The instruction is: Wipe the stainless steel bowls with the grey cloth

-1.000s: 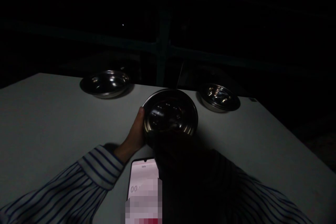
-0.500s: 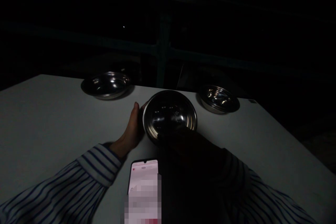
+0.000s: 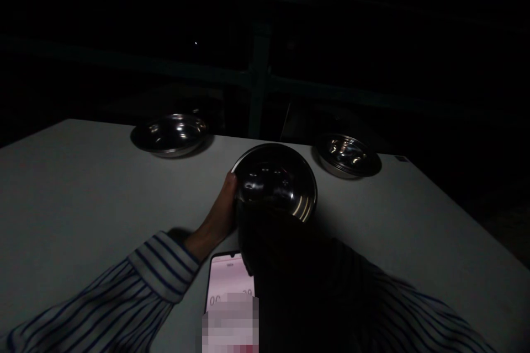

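A shiny steel bowl (image 3: pixel 275 182) stands tilted on the white table (image 3: pixel 74 193), its inside facing me. My left hand (image 3: pixel 217 215) grips its left rim, thumb on the edge. My right hand is lost in deep shadow below the bowl; only its striped sleeve (image 3: pixel 414 314) shows, so I cannot see its fingers.
Two more steel bowls rest at the table's far edge, one at the back left (image 3: pixel 170 134) and one at the back right (image 3: pixel 346 154). A lit phone (image 3: pixel 229 298) lies face up near me. Beyond the table all is dark.
The bowl has shifted slightly right and tipped more upright. My left hand closed back onto its rim after opening beside it half a second ago.
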Available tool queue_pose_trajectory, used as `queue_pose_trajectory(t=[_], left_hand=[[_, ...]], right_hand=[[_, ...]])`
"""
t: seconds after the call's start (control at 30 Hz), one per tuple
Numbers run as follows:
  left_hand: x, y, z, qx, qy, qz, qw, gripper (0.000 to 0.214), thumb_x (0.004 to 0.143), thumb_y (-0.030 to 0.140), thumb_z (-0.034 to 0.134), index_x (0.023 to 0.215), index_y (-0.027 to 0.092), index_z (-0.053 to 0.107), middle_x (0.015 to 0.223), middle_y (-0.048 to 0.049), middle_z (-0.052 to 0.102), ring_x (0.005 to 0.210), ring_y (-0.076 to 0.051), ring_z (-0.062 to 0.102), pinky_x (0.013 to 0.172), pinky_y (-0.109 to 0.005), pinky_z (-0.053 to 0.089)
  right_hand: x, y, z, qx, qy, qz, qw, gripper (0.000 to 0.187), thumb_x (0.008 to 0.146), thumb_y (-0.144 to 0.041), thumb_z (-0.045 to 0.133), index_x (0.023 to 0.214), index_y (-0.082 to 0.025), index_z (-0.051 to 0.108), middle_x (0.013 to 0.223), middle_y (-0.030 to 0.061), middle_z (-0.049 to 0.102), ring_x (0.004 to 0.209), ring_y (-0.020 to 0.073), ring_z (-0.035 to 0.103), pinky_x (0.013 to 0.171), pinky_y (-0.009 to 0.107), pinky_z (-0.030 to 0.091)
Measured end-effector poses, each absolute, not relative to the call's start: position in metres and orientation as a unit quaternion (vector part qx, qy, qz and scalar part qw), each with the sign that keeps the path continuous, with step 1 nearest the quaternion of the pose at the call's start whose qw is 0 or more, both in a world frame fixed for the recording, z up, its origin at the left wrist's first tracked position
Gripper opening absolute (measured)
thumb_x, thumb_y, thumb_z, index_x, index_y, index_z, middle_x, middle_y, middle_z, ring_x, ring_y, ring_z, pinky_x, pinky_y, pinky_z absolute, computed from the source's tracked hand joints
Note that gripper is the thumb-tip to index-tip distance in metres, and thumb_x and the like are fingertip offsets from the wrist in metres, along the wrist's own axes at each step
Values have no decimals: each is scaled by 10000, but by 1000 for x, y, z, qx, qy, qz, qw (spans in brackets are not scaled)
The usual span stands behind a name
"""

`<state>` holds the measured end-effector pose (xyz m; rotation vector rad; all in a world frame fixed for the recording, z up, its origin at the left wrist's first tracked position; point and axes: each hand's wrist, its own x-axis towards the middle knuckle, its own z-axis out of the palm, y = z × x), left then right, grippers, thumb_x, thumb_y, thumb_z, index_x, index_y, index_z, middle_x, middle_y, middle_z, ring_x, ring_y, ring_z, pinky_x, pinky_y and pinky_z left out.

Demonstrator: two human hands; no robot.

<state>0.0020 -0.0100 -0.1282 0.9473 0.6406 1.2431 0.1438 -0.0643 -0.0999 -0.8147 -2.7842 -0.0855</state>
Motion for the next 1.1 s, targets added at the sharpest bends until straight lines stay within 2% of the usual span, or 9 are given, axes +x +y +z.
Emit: queue_pose_trajectory(t=[0.27, 0.67, 0.9, 1.1], left_hand=[[1, -11, -122, 393, 335, 549, 657, 527, 752, 604, 475, 1015, 182, 650, 953, -73, 705, 1096, -281, 546, 975, -425, 367], [-3, -9, -126, 409, 337, 559, 638, 461, 773, 584, 463, 967, 219, 667, 1030, -43, 688, 1099, -247, 546, 976, -384, 366], [-2, -9, -121, 399, 355, 551, 641, 525, 727, 632, 483, 930, 186, 672, 922, -65, 711, 1058, -271, 569, 954, -399, 382], [-1, -11, -124, 401, 346, 568, 630, 458, 757, 595, 478, 921, 215, 675, 920, -41, 713, 1078, -250, 560, 980, -385, 360]], right_hand=[[178, -71, -82, -308, -948, -9, 77, 302, 871, -322, 506, 1123, -156, 524, 1119, 77, 549, 948, 185, 563, 800, 392, 485], [153, -73, -87, -325, -944, 12, 63, 325, 870, -325, 506, 1149, -157, 507, 1150, 81, 533, 970, 193, 556, 809, 402, 481], [184, -72, -81, -359, -932, 16, 39, 266, 831, -323, 555, 998, -122, 606, 1018, 106, 607, 962, 232, 565, 834, 435, 457], [158, -68, -88, -337, -940, 26, 42, 325, 871, -328, 504, 1149, -160, 508, 1158, 81, 531, 982, 195, 551, 822, 408, 473]])
